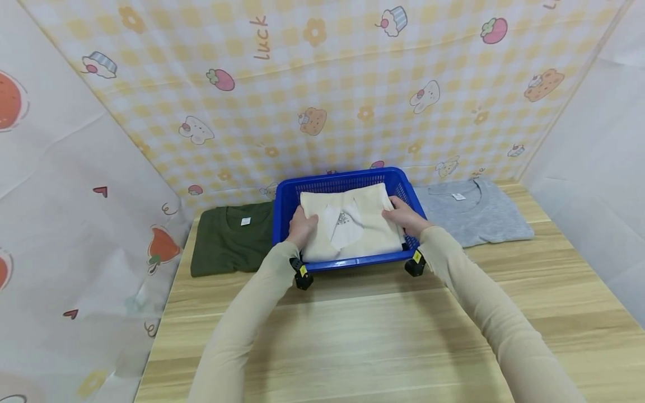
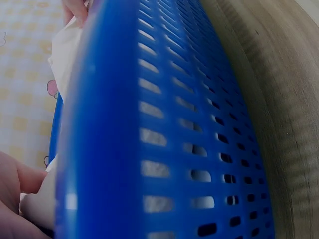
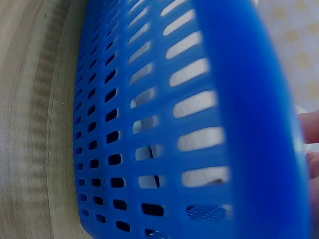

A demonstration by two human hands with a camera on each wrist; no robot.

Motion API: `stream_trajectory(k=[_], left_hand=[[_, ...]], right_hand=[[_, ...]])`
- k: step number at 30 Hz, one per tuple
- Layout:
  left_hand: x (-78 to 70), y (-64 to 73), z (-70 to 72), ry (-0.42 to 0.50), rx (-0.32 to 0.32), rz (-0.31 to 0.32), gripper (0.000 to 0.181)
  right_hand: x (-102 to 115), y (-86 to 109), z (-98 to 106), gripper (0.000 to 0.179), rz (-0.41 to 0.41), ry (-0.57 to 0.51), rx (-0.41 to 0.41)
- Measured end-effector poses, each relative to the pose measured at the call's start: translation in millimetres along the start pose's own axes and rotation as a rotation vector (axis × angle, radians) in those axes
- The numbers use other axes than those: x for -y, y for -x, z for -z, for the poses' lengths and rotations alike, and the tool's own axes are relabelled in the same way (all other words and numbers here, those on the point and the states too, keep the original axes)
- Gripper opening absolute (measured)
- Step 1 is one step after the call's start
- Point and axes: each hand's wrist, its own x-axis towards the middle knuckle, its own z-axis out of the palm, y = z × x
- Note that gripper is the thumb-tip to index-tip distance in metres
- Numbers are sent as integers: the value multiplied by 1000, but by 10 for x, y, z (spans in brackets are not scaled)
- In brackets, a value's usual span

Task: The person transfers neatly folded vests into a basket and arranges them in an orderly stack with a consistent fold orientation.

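A folded cream shirt (image 1: 375,224), its neckline and printed inner label facing up, lies in the blue plastic basket (image 1: 353,261). My left hand (image 1: 302,226) grips its left edge, thumb on top. At the opposite edge my right hand (image 1: 405,217) holds the shirt in the same way. The basket's slotted wall (image 2: 109,124) fills most of the left wrist view, with part of the left hand (image 2: 17,199) at the lower left. Only a few fingers of the right hand (image 3: 311,149) show past the rim in the right wrist view.
A folded dark green T-shirt (image 1: 227,240) lies left of the basket, partly behind its side. To the right is a folded grey T-shirt (image 1: 473,218). The wooden table (image 1: 368,336) meets a patterned cloth backdrop (image 1: 353,84) behind the basket.
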Motion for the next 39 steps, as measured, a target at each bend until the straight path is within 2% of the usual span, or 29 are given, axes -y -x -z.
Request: stream_trajectory(k=[8, 15, 39], left_hand=[[40, -5, 1, -1, 23, 14, 44], [71, -20, -5, -32, 32, 11, 49], [97, -42, -69, -47, 34, 15, 44]], right_hand=[[-33, -43, -29, 51, -5, 38, -8], [-29, 5, -37, 54, -5, 62, 13], [-67, -4, -22, 56, -23, 47, -4]])
